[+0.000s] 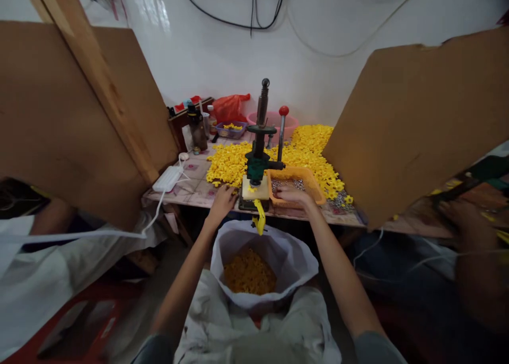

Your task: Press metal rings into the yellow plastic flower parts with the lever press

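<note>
"Yellow bits (pixel 227 161) are heaped behind the green press (pixel 256 165)! Where are the hands?"

"The left hand (pixel 225 198) is by the press's left side, fingers a bit bent. I can't tell if it holds anything. The right hand (pixel 293 193) dips into the orange tray (pixel 320 195), fingers down by the shiny metal bits (pixel 296 184). I can't tell if it has pinched one."

"How do you do that well?"

"I'd say take one bit at a time, and keep fingers out from under the press when the red knob (pixel 283 110) gets pulled."

"What are things like?"

"The metal looks hard and tiny. The yellow ones look like knobbly plastic flowers; one lies on the pale, flat block (pixel 261 193) under the press. The white bag (pixel 301 266) looks soft and crinkly, with yellow ones inside."
</note>
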`<state>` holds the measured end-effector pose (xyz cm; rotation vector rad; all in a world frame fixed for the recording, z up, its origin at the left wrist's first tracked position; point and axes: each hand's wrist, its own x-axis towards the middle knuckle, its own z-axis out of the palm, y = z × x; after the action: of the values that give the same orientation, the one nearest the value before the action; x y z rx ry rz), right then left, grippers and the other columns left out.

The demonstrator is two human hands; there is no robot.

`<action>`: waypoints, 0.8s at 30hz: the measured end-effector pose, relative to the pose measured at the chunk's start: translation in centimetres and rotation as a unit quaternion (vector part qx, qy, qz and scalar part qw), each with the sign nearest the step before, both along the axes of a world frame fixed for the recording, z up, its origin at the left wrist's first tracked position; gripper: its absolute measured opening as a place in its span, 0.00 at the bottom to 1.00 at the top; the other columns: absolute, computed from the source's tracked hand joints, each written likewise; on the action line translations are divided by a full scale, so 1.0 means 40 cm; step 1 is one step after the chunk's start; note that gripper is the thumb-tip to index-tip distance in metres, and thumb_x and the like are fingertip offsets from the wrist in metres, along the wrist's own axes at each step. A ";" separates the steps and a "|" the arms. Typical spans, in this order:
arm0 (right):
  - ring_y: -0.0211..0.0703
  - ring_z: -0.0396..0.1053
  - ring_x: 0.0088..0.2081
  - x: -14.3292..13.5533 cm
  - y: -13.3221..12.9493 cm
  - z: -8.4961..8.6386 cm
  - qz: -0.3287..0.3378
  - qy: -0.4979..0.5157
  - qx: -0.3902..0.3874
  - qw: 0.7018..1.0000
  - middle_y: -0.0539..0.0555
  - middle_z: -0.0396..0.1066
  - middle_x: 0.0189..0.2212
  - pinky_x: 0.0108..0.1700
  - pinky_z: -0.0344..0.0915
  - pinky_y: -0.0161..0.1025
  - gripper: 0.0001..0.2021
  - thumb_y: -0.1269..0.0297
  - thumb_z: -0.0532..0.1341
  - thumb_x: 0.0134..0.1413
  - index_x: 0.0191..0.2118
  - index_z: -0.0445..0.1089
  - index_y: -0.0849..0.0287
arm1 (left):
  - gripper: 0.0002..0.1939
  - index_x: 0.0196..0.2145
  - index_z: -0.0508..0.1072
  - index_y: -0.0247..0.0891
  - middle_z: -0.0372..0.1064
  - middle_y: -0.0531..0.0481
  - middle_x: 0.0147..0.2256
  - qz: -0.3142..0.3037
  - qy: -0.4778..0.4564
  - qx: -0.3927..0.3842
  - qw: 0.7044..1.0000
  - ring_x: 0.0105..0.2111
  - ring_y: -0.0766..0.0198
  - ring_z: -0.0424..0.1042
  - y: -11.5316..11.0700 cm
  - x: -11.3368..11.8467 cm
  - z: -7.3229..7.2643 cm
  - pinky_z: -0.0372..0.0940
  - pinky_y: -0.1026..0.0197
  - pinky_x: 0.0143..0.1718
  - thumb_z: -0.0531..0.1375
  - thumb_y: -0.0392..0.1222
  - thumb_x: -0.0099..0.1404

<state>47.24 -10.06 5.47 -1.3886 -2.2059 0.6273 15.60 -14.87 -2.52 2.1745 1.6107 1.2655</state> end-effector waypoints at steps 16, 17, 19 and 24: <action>0.54 0.72 0.50 -0.140 -0.081 0.035 -0.099 -0.026 0.135 0.986 0.62 0.78 0.46 0.58 0.67 0.49 0.09 0.63 0.68 0.64 0.41 0.87 0.57 | 0.33 0.59 0.82 0.36 0.82 0.39 0.54 -0.100 -0.280 -0.090 0.951 0.46 0.54 0.80 0.057 0.068 0.050 0.74 0.58 0.45 0.69 0.63 0.66; 0.56 0.71 0.52 -0.159 -0.098 0.031 -0.103 -0.040 0.139 0.984 0.61 0.78 0.47 0.59 0.65 0.51 0.08 0.62 0.69 0.64 0.41 0.87 0.56 | 0.34 0.60 0.82 0.36 0.82 0.40 0.51 -0.109 -0.279 -0.100 0.949 0.43 0.55 0.80 0.057 0.062 0.051 0.73 0.58 0.42 0.69 0.63 0.66; 0.60 0.68 0.56 -0.182 -0.131 0.024 -0.100 -0.064 0.151 0.981 0.61 0.78 0.48 0.61 0.64 0.55 0.08 0.60 0.69 0.65 0.39 0.87 0.53 | 0.35 0.59 0.83 0.36 0.83 0.43 0.45 -0.113 -0.272 -0.106 0.950 0.35 0.59 0.76 0.056 0.056 0.055 0.70 0.60 0.36 0.69 0.65 0.65; 0.55 0.70 0.50 -0.155 -0.171 0.039 0.018 -0.045 0.185 0.982 0.58 0.79 0.43 0.56 0.66 0.51 0.11 0.61 0.64 0.70 0.41 0.86 0.52 | 0.32 0.54 0.85 0.35 0.79 0.47 0.36 -0.144 -0.264 -0.106 0.948 0.29 0.64 0.68 0.040 0.059 0.070 0.63 0.61 0.31 0.71 0.63 0.62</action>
<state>41.03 -16.91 7.03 -1.2053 -2.2767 0.1523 17.98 -13.27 0.28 1.6693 1.1105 1.3555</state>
